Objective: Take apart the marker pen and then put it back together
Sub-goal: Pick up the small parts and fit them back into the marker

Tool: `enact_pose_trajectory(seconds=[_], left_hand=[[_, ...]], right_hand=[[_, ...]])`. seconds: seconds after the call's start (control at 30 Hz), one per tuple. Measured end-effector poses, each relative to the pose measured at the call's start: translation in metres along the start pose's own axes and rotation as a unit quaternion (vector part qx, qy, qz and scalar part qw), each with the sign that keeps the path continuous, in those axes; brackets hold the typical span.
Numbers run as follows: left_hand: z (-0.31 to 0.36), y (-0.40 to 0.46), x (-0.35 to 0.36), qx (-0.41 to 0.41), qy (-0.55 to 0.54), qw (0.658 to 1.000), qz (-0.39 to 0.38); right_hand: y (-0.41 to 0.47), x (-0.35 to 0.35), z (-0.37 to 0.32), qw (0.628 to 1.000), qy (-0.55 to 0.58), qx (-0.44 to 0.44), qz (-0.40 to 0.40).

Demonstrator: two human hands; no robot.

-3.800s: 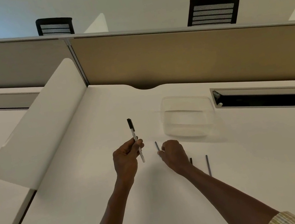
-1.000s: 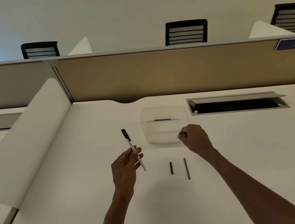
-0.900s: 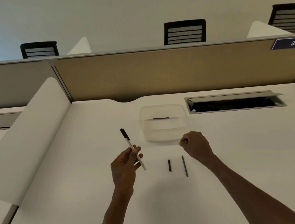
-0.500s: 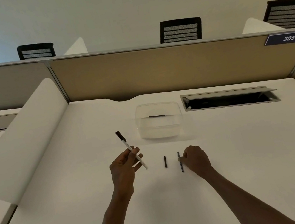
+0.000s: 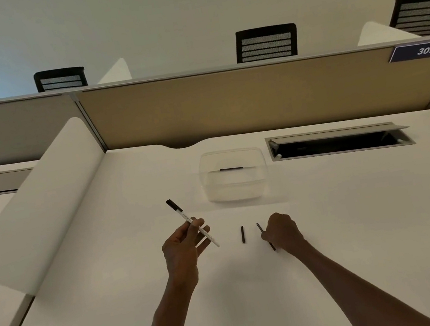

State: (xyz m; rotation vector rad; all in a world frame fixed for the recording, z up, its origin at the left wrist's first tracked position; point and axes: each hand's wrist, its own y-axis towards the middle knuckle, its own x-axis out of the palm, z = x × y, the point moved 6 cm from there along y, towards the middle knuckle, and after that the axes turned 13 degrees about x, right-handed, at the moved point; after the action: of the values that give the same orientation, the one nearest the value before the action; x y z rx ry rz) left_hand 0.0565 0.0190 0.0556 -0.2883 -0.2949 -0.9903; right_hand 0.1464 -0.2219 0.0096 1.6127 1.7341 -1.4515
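My left hand [image 5: 183, 248] holds the white marker barrel [image 5: 193, 224] tilted, its black end pointing up and to the left. My right hand [image 5: 281, 233] is closed over a thin black rod [image 5: 260, 228] lying on the desk; the rod's two ends stick out from under the fingers. A short black piece [image 5: 242, 234] lies on the desk between my hands, touched by neither. A clear plastic box [image 5: 234, 175] stands further back with another thin black piece [image 5: 231, 169] inside it.
The white desk [image 5: 362, 223] ends at a tan partition [image 5: 226, 103] at the back. An open cable hatch [image 5: 339, 142] lies right of the box. A curved white divider [image 5: 35, 211] borders the desk on the left.
My right hand came back from the clear box, where a black piece now lies, down to the desk and closed on the thin rod. My left hand kept the barrel almost still.
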Motion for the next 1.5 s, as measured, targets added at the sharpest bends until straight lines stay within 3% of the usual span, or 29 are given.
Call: enact_pose_trajectory(seconds=[0.37,0.6,0.73,0.93,1.23,1.5], left_hand=[[0.0,-0.01,0.015,-0.034,-0.048,0.998,0.032],[-0.004,-0.016,0.018,-0.067,-0.105,0.99,0.071],[-0.006,-0.016,0.018,-0.094,-0.143,0.979,0.107],[-0.005,-0.018,0.022,-0.116,-0.164,0.97,0.137],[-0.006,-0.022,0.027,-0.132,-0.172,0.964,0.152],[0.004,-0.017,0.023,-0.112,-0.18,0.964,0.159]], right_hand=[[-0.029,-0.024,-0.025,0.958,0.258,-0.062,-0.107],[-0.052,-0.04,-0.054,0.923,0.352,-0.094,-0.123],[-0.059,-0.047,-0.062,0.906,0.402,-0.097,-0.088],[-0.062,-0.052,-0.065,0.908,0.4,-0.121,-0.024],[-0.076,-0.057,-0.071,0.897,0.421,-0.136,0.008],[-0.091,-0.055,-0.077,0.929,0.323,-0.18,0.017]])
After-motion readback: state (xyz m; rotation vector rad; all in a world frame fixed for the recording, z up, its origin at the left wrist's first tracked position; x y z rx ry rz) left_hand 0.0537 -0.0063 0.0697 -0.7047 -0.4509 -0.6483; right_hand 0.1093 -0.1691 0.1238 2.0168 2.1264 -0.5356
